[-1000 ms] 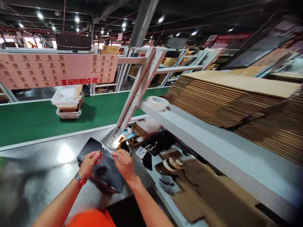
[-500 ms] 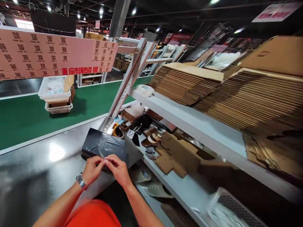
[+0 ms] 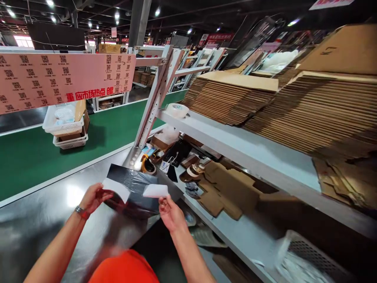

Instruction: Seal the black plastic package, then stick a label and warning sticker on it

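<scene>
A parcel in shiny black plastic (image 3: 134, 179) lies on the metal table. Above its left part, my left hand (image 3: 93, 198), with a watch on the wrist, pinches a white slip of paper (image 3: 118, 189) by its outer end. On the other side, my right hand (image 3: 172, 214) grips a second white slip (image 3: 156, 191) between thumb and fingers, over the parcel's right part. The two slips are apart, and both look slightly curled. No print shows on the sides facing me.
Behind the metal table (image 3: 67, 224) runs a green conveyor belt (image 3: 118, 122) with stacked white baskets (image 3: 64, 124). Flattened cartons (image 3: 224, 98) and a tape roll (image 3: 177, 110) fill the upper shelf at right. An orange tape dispenser (image 3: 147, 164) stands beside the parcel, near a slanted white post (image 3: 153, 102).
My hands, close together over the parcel before, have moved apart to left and right. A white slip now shows in each hand. The view has shifted slightly.
</scene>
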Available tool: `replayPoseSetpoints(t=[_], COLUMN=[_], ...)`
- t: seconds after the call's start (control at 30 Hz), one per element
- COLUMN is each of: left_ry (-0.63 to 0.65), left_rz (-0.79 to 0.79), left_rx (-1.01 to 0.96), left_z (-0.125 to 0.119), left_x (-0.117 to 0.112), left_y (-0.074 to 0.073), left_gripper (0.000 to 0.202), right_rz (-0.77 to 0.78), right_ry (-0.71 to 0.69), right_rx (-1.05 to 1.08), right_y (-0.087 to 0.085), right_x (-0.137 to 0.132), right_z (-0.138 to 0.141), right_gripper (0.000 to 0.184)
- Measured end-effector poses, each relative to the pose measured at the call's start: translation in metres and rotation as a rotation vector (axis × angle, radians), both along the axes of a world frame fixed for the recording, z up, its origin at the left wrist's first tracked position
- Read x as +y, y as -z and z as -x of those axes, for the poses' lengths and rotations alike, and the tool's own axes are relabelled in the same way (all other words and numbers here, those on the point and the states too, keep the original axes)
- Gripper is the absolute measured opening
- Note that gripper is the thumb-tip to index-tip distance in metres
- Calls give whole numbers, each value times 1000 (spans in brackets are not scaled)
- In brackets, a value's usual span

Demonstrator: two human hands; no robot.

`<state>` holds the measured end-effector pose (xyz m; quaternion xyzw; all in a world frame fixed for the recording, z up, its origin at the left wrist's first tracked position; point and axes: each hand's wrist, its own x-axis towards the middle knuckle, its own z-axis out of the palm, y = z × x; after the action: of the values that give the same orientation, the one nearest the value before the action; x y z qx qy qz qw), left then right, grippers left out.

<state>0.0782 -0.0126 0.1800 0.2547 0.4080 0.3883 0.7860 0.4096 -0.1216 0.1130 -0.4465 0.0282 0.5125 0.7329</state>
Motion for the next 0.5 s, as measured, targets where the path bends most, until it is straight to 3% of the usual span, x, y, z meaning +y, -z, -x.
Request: replayPoseSetpoints(t=[0.07, 0.17, 0.27, 0.37, 0.43, 0.5], left_ry=[-58, -85, 123, 546, 787, 926], left_rz=[-128, -564, -1117, -1455, -1518, -1525], left_rx=[42, 330, 809, 1113, 1217, 1288], left_z=[8, 8, -7, -33, -48, -55], left_x=[23, 51, 65, 66, 61, 52], left_y=[-15, -38, -46, -26, 1, 30], left_gripper=[35, 37, 45, 53, 55, 56], right_rz=[-10, -19, 6, 76, 136, 186], right_ry=[121, 258, 361, 421, 441, 460], right_rx=[-21, -92, -133, -179, -199, -201], right_y=[12, 29, 47, 69, 85, 102], right_x=[-1, -11, -26, -43, -56, -70], right_z=[-28, -64, -86, -97, -100, -101], right_gripper=[25, 17, 13, 15, 15, 14])
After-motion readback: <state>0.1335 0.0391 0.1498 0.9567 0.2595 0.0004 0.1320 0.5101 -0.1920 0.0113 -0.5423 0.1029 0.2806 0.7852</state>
